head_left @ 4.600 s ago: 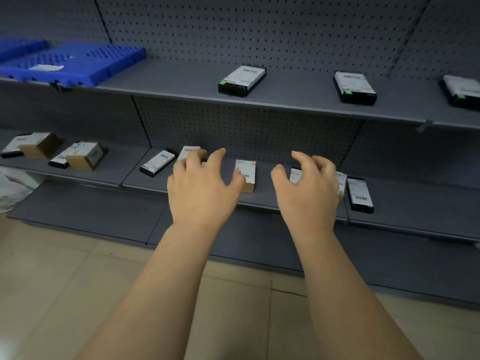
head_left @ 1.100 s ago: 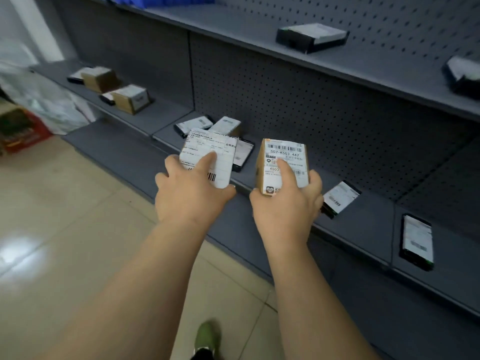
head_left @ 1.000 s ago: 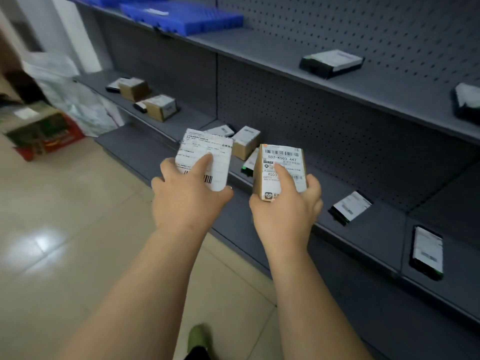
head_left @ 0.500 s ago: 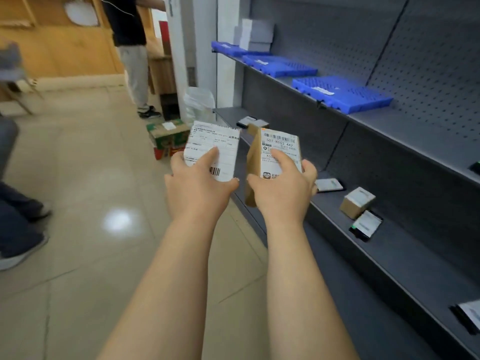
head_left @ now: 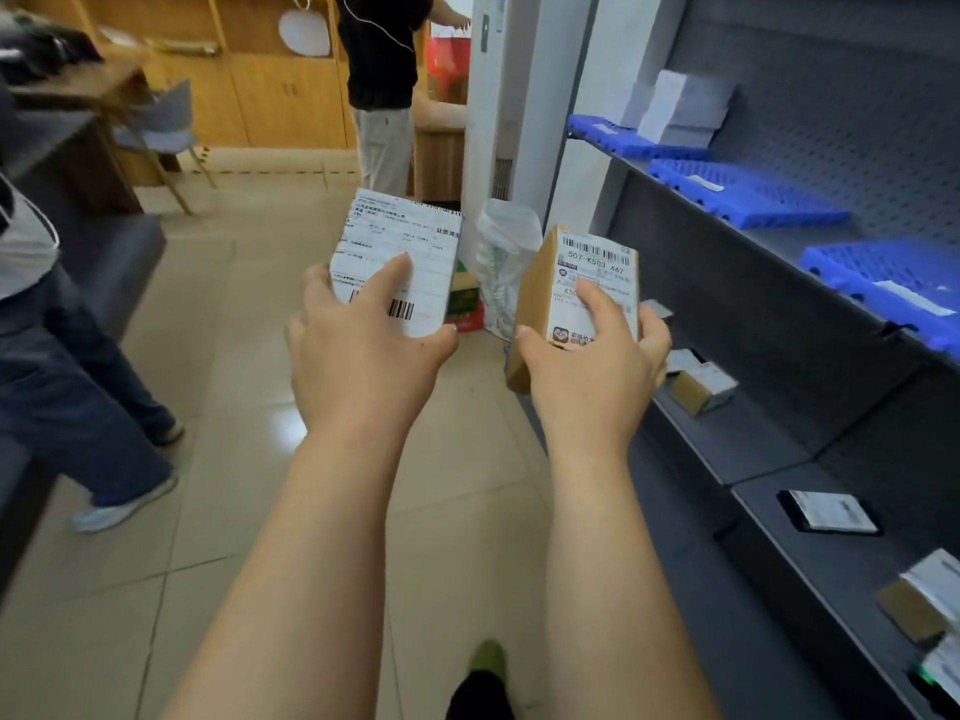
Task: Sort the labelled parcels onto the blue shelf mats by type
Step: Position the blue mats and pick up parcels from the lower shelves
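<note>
My left hand (head_left: 358,350) grips a parcel with a large white label (head_left: 405,252), thumb at its lower right corner. A brown cardboard parcel with a barcode label (head_left: 582,275) is held upright by my right hand (head_left: 592,371), index finger across the label. Both parcels are in the air over the aisle, left of the grey shelving. Three blue mats lie on the upper shelf: a far one (head_left: 618,140) with white boxes on it, a middle one (head_left: 748,200) and a near one (head_left: 883,275).
The lower shelf (head_left: 737,454) carries a brown box (head_left: 698,389), a black parcel (head_left: 826,511) and more parcels near the right edge. A person in black (head_left: 382,80) stands down the aisle, another person's legs (head_left: 78,397) at left. A plastic bag (head_left: 501,262) sits by the pillar.
I took one parcel in each hand from the lower shelf. My view has since swung left along the aisle, bringing the blue mats into sight at the right.
</note>
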The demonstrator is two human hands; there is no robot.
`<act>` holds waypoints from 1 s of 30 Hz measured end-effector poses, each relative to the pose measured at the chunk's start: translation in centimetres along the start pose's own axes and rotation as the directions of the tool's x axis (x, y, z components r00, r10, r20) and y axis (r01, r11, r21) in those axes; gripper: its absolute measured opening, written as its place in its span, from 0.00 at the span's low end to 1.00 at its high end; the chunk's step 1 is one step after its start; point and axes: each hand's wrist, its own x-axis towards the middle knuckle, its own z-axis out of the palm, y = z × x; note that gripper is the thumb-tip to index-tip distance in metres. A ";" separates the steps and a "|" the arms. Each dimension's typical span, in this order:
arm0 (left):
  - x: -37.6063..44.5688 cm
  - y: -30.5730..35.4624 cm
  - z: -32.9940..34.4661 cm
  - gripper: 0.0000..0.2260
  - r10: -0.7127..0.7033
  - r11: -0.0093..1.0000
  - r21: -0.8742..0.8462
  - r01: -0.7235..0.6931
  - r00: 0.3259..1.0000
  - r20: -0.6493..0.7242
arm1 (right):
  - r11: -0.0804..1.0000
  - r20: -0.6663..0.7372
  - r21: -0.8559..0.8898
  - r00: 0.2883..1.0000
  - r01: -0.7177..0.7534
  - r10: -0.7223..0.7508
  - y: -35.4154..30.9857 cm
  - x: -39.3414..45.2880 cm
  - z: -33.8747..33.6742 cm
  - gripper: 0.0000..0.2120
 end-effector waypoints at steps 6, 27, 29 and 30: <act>12.2 3.3 8.8 0.30 0.012 0.999 -0.049 -0.013 1.000 -0.020 | 0.999 0.009 0.019 0.999 0.039 -0.039 0.3 13.6 7.3 0.28; 53.3 14.8 35.8 0.30 0.234 0.965 -0.144 -0.220 0.969 0.084 | 1.000 -0.207 -0.009 0.978 0.013 -0.015 1.2 55.9 30.4 0.28; 56.5 17.4 38.2 0.30 0.302 0.945 -0.167 -0.280 0.946 0.119 | 0.999 -0.270 -0.030 0.963 -0.021 0.012 1.3 59.4 31.1 0.28; 57.8 18.9 39.4 0.30 0.333 0.934 -0.187 -0.306 0.932 0.140 | 0.998 -0.303 -0.044 0.953 -0.040 0.024 1.5 61.0 31.1 0.29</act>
